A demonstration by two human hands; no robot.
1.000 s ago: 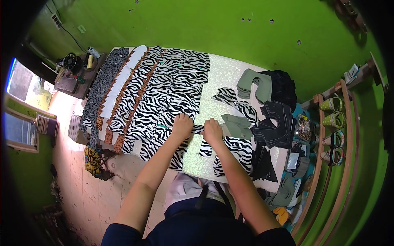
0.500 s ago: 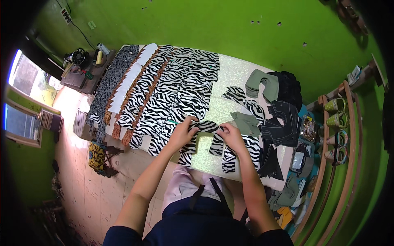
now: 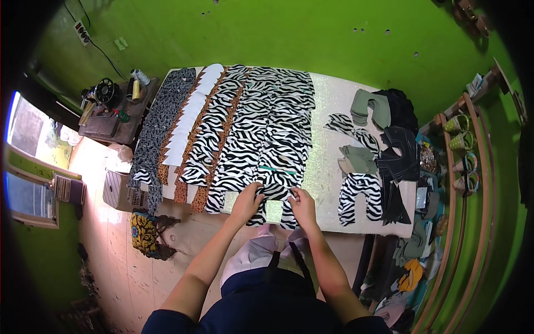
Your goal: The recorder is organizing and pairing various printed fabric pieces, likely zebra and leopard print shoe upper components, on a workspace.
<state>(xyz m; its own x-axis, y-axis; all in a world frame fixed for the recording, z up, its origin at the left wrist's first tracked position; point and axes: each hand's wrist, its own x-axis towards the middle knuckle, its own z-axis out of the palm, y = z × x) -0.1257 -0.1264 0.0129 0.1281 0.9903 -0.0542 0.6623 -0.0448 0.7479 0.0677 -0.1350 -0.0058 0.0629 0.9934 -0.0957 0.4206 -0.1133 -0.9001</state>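
Note:
My left hand (image 3: 245, 205) pinches the left side of a U-shaped zebra-print fabric piece (image 3: 274, 192), and my right hand (image 3: 303, 208) pinches its right side. The piece lies at the table's near edge, its two legs pointing toward me, at the lower end of a row of overlapping zebra pieces (image 3: 285, 136). A green strip (image 3: 277, 170) crosses that row just beyond my hands. Further left run more zebra pieces (image 3: 242, 133), white pieces (image 3: 192, 119), brown spotted pieces (image 3: 181, 193) and dark grey patterned ones (image 3: 158, 122). Another zebra U-shape (image 3: 350, 195) lies to the right.
Grey-green pieces (image 3: 371, 106) and black cut pieces (image 3: 399, 153) lie at the table's right. A wooden rack with shoes (image 3: 460, 143) stands beyond them. At left are a sewing machine (image 3: 105, 92), thread spools (image 3: 136, 89), a box (image 3: 118, 189) and a patterned cushion (image 3: 146, 235).
Both hands have carried the zebra piece left against the row of overlapping pieces. The view has shifted, so the table's right-hand pieces appear farther right.

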